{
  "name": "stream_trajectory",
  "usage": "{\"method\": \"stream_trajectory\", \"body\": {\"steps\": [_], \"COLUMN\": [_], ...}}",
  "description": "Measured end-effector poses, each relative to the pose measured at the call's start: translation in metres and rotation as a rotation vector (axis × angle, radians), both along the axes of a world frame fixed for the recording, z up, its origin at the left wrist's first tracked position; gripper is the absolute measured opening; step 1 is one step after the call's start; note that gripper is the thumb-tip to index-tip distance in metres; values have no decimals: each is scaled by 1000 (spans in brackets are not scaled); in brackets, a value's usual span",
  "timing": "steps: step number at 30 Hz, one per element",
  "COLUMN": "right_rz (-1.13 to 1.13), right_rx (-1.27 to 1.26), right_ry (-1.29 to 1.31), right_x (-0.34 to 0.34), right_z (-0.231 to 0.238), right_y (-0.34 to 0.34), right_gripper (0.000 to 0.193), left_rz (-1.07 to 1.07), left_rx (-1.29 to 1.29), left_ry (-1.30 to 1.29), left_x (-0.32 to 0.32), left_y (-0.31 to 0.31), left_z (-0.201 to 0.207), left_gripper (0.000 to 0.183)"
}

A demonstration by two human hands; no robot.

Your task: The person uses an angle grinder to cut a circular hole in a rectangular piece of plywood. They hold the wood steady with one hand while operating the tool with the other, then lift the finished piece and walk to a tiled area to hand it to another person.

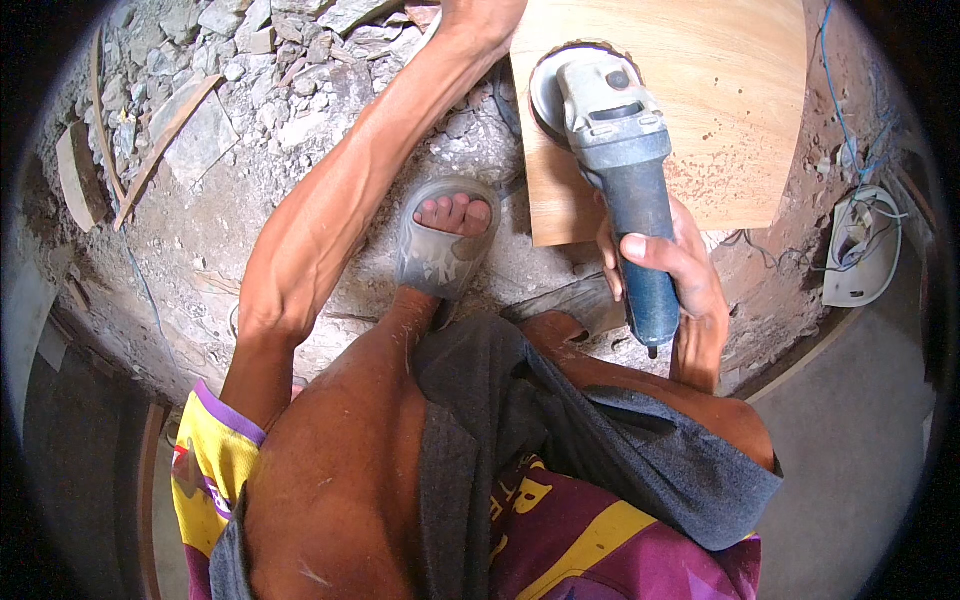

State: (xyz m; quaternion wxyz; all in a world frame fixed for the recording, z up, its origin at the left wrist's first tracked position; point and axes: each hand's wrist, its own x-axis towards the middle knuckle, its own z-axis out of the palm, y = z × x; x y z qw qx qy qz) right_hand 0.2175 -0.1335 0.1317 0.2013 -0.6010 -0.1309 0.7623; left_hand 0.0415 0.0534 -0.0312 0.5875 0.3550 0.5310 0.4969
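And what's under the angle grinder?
Under the front of the grinder: wooden board. Right hand wraps its body from below. The board's surface directly beneath is covered.

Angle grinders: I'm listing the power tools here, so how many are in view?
1. The angle grinder is in the person's right hand, its head seen against the wooden board. Any beneath the legs would be hidden.

One fisheye view looks steeply down from the wearer's head, close over the gray shorts (pixel 465 400), facing forward across the angle grinder (pixel 640 195) and wood-grained board (pixel 725 80), with rubble (pixel 300 85) at upper left. Toward the dark, curved rim, shapes bend, perhaps too much to judge.
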Motion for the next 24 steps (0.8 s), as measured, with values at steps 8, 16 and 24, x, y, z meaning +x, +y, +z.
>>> {"method": "stream_trajectory", "body": {"steps": [8,16,24], "right_rz": [-33,-28,-30], "right_rx": [-19,-22,-10], "right_ry": [29,13,37], "right_x": [2,0,0], "right_z": [2,1,2], "right_y": [-1,-1,-3], "right_gripper": [83,80,81], "left_rz": [11,-19,10], "left_rx": [21,-19,7], "left_ry": [29,3,38], "left_x": [-2,-2,-4], "left_y": [-1,0,0], "left_z": [4,4,0], "left_gripper": [44,45,46]}}
